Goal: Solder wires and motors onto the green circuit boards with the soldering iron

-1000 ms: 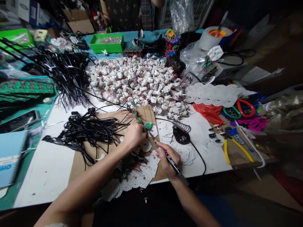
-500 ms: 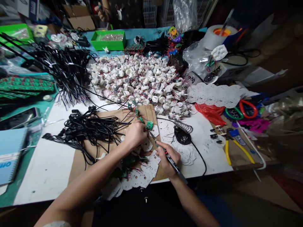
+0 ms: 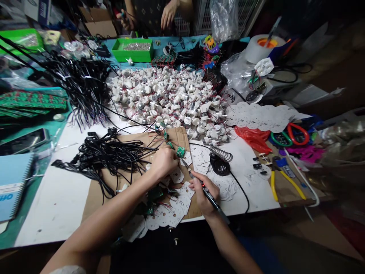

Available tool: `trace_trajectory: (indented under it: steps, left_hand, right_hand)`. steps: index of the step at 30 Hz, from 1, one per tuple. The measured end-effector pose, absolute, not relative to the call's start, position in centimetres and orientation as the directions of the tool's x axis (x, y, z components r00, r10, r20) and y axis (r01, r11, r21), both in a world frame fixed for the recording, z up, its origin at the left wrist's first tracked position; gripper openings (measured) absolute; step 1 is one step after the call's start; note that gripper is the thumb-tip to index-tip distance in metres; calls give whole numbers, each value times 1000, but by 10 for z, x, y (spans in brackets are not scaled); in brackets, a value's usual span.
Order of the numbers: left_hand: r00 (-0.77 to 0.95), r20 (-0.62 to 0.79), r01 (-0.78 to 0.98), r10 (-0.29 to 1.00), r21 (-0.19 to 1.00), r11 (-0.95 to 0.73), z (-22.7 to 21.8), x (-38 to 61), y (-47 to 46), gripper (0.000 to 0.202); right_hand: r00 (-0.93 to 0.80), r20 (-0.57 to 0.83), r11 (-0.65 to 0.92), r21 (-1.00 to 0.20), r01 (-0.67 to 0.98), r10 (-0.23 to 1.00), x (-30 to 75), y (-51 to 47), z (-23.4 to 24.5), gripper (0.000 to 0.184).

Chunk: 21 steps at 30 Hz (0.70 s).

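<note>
My right hand [image 3: 203, 190] grips a soldering iron [image 3: 210, 198] like a pen, a small red light showing on its handle. Its tip points up and left, just below a small green circuit board [image 3: 180, 152]. Closed in a pinch beside that board is my left hand [image 3: 164, 160]; what its fingertips hold is hidden. Several more little boards with thin wires lie just beyond it on the cardboard [image 3: 178, 134]. Under and between my hands are white perforated panels [image 3: 168, 217]. Black cables [image 3: 111, 152] lie bundled left of my left hand.
A large heap of white motor-like parts [image 3: 168, 95] with red wires covers the middle. The iron's coil stand [image 3: 222, 153] is to the right, beyond it yellow-handled pliers [image 3: 288, 182]. Across the table, near a green tray [image 3: 132, 53], a person's hand [image 3: 170, 14] shows.
My right hand and the soldering iron have drawn slightly down and right, away from the board. My left hand stays put. Across the table, the other person's second hand has come into view.
</note>
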<state>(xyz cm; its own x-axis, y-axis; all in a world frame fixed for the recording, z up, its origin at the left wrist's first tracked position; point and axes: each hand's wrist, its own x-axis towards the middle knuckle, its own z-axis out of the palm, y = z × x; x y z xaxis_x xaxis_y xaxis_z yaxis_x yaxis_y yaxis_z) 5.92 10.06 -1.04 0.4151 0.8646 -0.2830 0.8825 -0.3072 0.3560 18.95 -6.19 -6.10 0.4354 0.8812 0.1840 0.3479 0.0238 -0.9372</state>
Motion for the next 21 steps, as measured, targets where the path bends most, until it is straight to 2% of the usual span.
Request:
trace_trajectory:
  steps: [14,21]
  left_hand:
    - [430,-281,868,858,389,-308,-11,58,102,15]
    - [440,-290,872,850,362,-328,-10,58,101,17]
  right_hand:
    - [419,195,29,-929,369,887,188,-61,-61,26]
    - [403,202,35,-922,387,893,189,-63,-65,25]
